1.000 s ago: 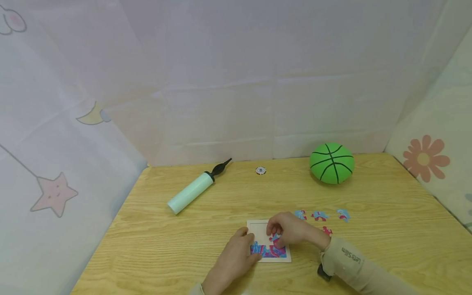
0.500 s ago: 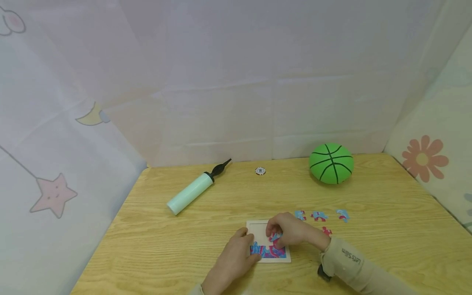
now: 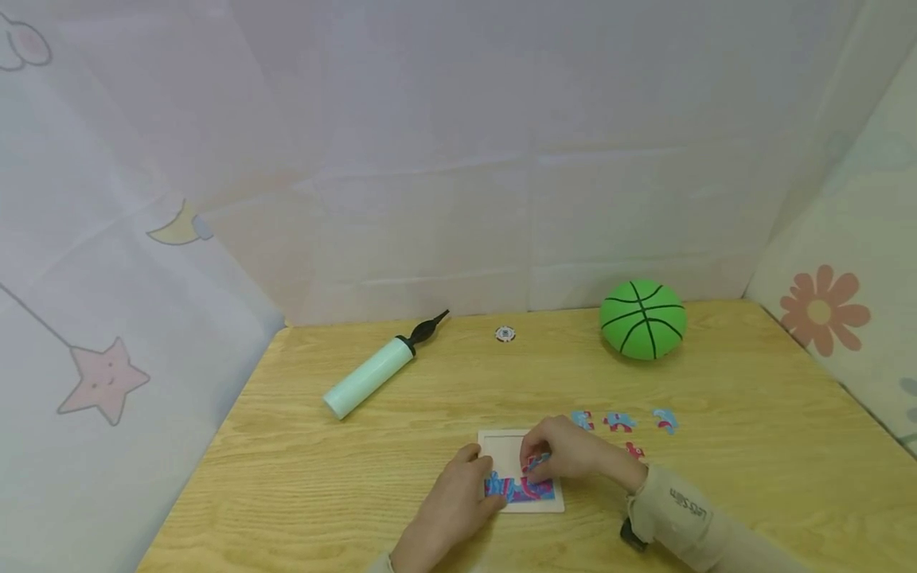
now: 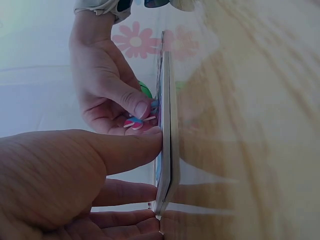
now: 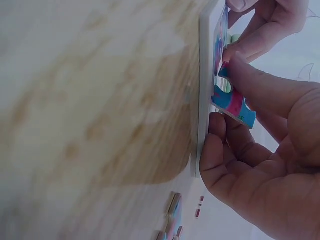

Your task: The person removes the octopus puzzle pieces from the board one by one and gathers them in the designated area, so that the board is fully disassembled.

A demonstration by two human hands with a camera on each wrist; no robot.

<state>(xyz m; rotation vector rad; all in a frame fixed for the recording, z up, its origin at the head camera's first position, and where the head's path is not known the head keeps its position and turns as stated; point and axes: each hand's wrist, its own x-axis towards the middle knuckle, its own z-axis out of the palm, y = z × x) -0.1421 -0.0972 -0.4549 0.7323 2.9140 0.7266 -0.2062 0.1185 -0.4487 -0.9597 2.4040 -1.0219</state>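
Note:
A square puzzle tray (image 3: 505, 450) with a pale wooden rim lies near the table's front, its near part filled with blue, pink and purple picture. My left hand (image 3: 458, 493) rests on the tray's left side, thumb on its near part and fingers straight along the edge. Over the right half, my right hand (image 3: 569, 446) pinches a jigsaw piece (image 5: 235, 102) between thumb and fingers. That piece is blue with a pink band and stands tilted above the tray in the right wrist view. Right fingers hide part of the tray.
Several loose jigsaw pieces (image 3: 619, 422) lie right of the tray, near my right forearm. Farther back are a green ball (image 3: 642, 320), a poker chip (image 3: 505, 334) and a mint hand pump (image 3: 372, 376) with a black nozzle. Curtains (image 3: 430, 199) border the table.
My right hand has shifted very slightly to the right, and the piece it pinches has changed its tilt. My left hand stays in place on the tray.

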